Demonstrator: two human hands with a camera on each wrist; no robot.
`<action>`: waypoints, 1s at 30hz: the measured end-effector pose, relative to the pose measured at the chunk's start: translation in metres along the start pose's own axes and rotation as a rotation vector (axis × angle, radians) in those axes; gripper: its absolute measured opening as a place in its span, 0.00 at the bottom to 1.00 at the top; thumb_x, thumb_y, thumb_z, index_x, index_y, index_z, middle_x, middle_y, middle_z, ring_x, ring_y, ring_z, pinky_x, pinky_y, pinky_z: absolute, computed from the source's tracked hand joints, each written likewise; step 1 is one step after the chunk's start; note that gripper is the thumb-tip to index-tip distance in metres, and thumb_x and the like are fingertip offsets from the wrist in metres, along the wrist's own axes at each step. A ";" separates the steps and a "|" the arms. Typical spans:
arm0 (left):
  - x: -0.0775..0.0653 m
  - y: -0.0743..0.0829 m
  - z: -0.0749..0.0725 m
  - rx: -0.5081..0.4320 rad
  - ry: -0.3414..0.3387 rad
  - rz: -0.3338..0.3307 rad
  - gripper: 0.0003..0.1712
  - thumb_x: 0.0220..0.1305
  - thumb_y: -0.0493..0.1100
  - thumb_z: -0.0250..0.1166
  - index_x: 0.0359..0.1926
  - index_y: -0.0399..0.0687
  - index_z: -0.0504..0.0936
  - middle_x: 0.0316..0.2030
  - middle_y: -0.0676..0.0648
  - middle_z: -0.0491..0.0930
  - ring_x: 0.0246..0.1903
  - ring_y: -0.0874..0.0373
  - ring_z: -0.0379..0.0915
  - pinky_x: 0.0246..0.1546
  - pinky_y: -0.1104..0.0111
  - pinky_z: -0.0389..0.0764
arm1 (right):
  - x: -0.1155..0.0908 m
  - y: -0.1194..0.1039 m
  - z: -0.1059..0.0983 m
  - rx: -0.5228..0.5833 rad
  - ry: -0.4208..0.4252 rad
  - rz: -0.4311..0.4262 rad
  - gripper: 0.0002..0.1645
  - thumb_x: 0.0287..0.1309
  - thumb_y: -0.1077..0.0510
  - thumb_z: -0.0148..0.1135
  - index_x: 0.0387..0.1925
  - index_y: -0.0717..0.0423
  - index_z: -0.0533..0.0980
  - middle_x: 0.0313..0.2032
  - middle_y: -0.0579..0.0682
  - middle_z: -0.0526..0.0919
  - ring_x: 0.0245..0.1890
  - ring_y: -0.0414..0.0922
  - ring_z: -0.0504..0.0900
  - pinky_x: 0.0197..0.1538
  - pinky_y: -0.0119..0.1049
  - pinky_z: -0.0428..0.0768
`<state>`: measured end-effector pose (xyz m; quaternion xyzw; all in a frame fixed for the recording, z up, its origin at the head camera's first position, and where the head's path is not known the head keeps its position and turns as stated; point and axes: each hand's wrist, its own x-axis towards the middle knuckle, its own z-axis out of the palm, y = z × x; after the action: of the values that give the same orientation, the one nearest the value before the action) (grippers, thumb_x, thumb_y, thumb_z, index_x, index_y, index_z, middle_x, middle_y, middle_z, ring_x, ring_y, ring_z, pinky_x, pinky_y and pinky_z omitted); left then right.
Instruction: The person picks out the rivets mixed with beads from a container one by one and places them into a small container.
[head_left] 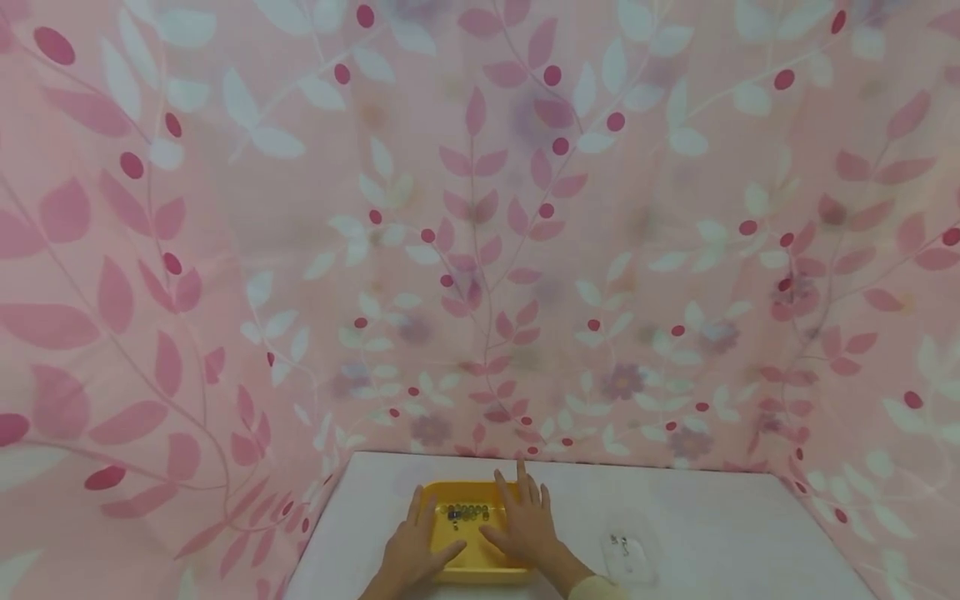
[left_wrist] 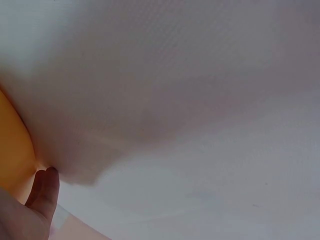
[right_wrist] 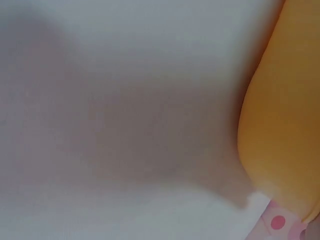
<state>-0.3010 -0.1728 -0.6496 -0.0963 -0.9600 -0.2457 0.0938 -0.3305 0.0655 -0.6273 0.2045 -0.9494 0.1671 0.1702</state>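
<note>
A yellow tray [head_left: 480,575] lies on the white table, with several small shiny greenish, glass-like pieces [head_left: 467,511] grouped toward its far side. At the tray's left side is my left hand [head_left: 411,546], fingers extended forward and thumb reaching over the near left part. My right hand [head_left: 528,525] is at the right side with fingers spread, its thumb pointing in over the tray. In the left wrist view, the left fingertips [left_wrist: 51,172] are right by the tray's outer wall [left_wrist: 12,145]. The right wrist view has the tray's wall [right_wrist: 280,115], with most of the right hand out of sight.
To the right of the tray, a clear shallow container [head_left: 637,567] holds a few small dark and silvery bits [head_left: 624,545]. Pink leaf-patterned fabric [head_left: 480,250] hangs behind and on both sides of the white table [head_left: 720,533].
</note>
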 end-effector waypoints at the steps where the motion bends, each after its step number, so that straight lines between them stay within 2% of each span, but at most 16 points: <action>1: -0.001 0.000 0.000 0.007 0.003 0.001 0.58 0.55 0.74 0.64 0.72 0.38 0.62 0.75 0.31 0.49 0.43 0.31 0.77 0.29 0.48 0.81 | 0.000 -0.002 0.001 0.008 0.001 -0.005 0.56 0.50 0.31 0.68 0.74 0.51 0.60 0.75 0.70 0.46 0.65 0.69 0.65 0.62 0.74 0.61; 5: -0.001 0.002 -0.003 0.047 0.027 0.007 0.58 0.54 0.76 0.62 0.72 0.39 0.63 0.75 0.32 0.50 0.42 0.34 0.78 0.28 0.50 0.81 | 0.002 -0.008 0.006 0.026 0.010 -0.041 0.56 0.51 0.32 0.67 0.74 0.52 0.59 0.75 0.71 0.43 0.65 0.70 0.64 0.62 0.74 0.61; 9: 0.001 0.003 -0.003 0.054 0.041 0.003 0.59 0.53 0.77 0.61 0.72 0.39 0.63 0.75 0.32 0.51 0.42 0.34 0.78 0.28 0.50 0.81 | 0.004 -0.013 0.007 -0.022 0.001 -0.092 0.58 0.49 0.30 0.68 0.74 0.52 0.58 0.74 0.72 0.46 0.67 0.69 0.62 0.62 0.72 0.62; 13: 0.003 0.001 0.002 0.040 0.022 -0.015 0.61 0.52 0.80 0.59 0.72 0.40 0.63 0.76 0.33 0.49 0.44 0.32 0.78 0.30 0.48 0.82 | 0.003 -0.018 0.006 -0.077 -0.012 -0.136 0.60 0.46 0.26 0.67 0.74 0.50 0.58 0.74 0.71 0.49 0.68 0.66 0.62 0.63 0.67 0.64; 19: 0.003 0.001 0.003 0.047 0.031 -0.026 0.62 0.50 0.80 0.60 0.71 0.40 0.64 0.76 0.34 0.51 0.42 0.33 0.78 0.25 0.52 0.81 | 0.005 -0.019 0.013 -0.030 -0.022 -0.172 0.60 0.48 0.26 0.66 0.75 0.49 0.58 0.74 0.69 0.51 0.68 0.63 0.63 0.63 0.64 0.68; 21: 0.004 0.001 0.002 0.049 0.036 -0.021 0.61 0.50 0.80 0.60 0.71 0.40 0.64 0.75 0.33 0.52 0.41 0.34 0.79 0.24 0.54 0.80 | 0.008 -0.017 0.016 -0.008 -0.010 -0.174 0.59 0.47 0.28 0.69 0.74 0.49 0.59 0.74 0.68 0.52 0.67 0.62 0.64 0.62 0.63 0.71; 24: -0.001 0.005 0.002 0.059 0.035 -0.015 0.61 0.50 0.80 0.61 0.71 0.40 0.64 0.75 0.33 0.52 0.40 0.35 0.79 0.24 0.54 0.80 | 0.006 -0.016 0.021 0.016 0.016 -0.169 0.56 0.45 0.34 0.74 0.72 0.50 0.62 0.72 0.67 0.57 0.66 0.61 0.66 0.61 0.61 0.72; 30: -0.002 0.010 -0.004 0.077 0.026 -0.016 0.61 0.53 0.78 0.61 0.72 0.38 0.61 0.75 0.33 0.51 0.41 0.35 0.79 0.28 0.51 0.82 | 0.013 -0.018 0.027 0.077 0.134 -0.171 0.45 0.42 0.44 0.80 0.62 0.51 0.72 0.62 0.58 0.71 0.59 0.56 0.73 0.58 0.56 0.76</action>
<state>-0.2965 -0.1668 -0.6418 -0.0817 -0.9681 -0.2108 0.1079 -0.3403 0.0355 -0.6415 0.2795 -0.9077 0.2018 0.2390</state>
